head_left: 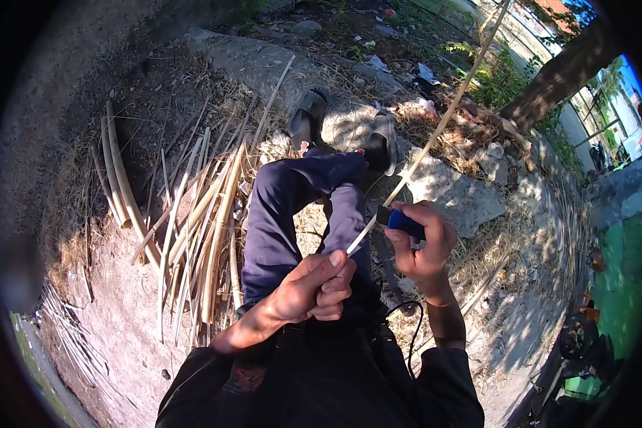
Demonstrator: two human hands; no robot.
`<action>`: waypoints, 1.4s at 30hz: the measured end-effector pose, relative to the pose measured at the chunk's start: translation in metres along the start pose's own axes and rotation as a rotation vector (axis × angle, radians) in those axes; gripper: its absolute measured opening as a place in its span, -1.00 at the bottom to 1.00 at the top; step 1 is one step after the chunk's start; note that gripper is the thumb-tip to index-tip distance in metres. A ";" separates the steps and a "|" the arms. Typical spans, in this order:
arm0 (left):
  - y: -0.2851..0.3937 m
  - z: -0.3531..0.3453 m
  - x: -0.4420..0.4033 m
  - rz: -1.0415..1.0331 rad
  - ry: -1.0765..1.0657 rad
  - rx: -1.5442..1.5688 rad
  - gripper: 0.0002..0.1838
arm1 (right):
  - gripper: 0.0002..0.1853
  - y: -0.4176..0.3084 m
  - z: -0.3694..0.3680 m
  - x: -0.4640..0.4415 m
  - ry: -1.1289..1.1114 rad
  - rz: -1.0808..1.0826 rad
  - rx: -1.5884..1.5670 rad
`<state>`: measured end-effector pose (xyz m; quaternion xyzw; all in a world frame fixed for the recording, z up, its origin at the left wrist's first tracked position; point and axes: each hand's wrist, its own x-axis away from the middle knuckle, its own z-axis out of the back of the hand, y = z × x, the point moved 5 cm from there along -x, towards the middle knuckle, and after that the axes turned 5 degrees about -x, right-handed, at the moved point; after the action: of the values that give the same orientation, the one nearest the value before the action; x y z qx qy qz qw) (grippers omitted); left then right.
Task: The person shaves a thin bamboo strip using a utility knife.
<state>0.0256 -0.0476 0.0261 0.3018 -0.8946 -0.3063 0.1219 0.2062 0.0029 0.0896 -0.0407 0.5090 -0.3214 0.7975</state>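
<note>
A long, thin bamboo strip runs slantwise from my lap up to the top right of the head view. My left hand is closed around its near end, thumb on top. In my right hand is a blue-handled knife, gripped between thumb and fingers. Its short dark blade lies against the strip, a little beyond my left hand; the exact edge contact is too small to make out. Below the strip are my legs in dark trousers, knees bent.
A pile of split bamboo pieces lies on the ground to my left, with thicker curved lengths beside it. Rocks and dry grass lie ahead. A tree trunk leans at the upper right. A dark cable hangs near my right forearm.
</note>
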 end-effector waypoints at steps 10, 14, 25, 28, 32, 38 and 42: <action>-0.004 0.005 0.006 -0.098 -0.028 -0.144 -0.50 | -0.65 0.019 0.021 -0.002 0.082 -0.107 -0.026; -0.010 0.013 0.010 -0.119 -0.011 -0.181 -0.49 | -0.65 0.024 0.025 -0.003 0.096 -0.074 0.020; -0.014 0.021 0.023 -0.084 0.061 -0.191 -0.49 | -0.67 0.043 0.029 -0.004 0.107 -0.175 0.032; -0.013 0.025 0.025 -0.062 0.090 -0.179 -0.48 | -0.67 0.045 0.026 -0.007 0.082 -0.206 0.038; -0.014 0.029 0.029 -0.004 0.067 -0.107 -0.48 | -0.71 0.047 0.020 -0.007 0.081 -0.167 0.022; -0.017 0.039 0.028 -0.005 0.120 -0.107 -0.48 | -0.75 0.067 0.012 -0.001 0.080 -0.360 -0.493; -0.023 0.046 0.027 0.015 0.168 -0.138 -0.48 | -0.70 0.060 -0.005 -0.006 0.194 -0.708 -0.778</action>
<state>-0.0038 -0.0565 -0.0231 0.3108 -0.8602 -0.3397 0.2191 0.2287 0.0547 0.0691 -0.4727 0.6171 -0.3605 0.5155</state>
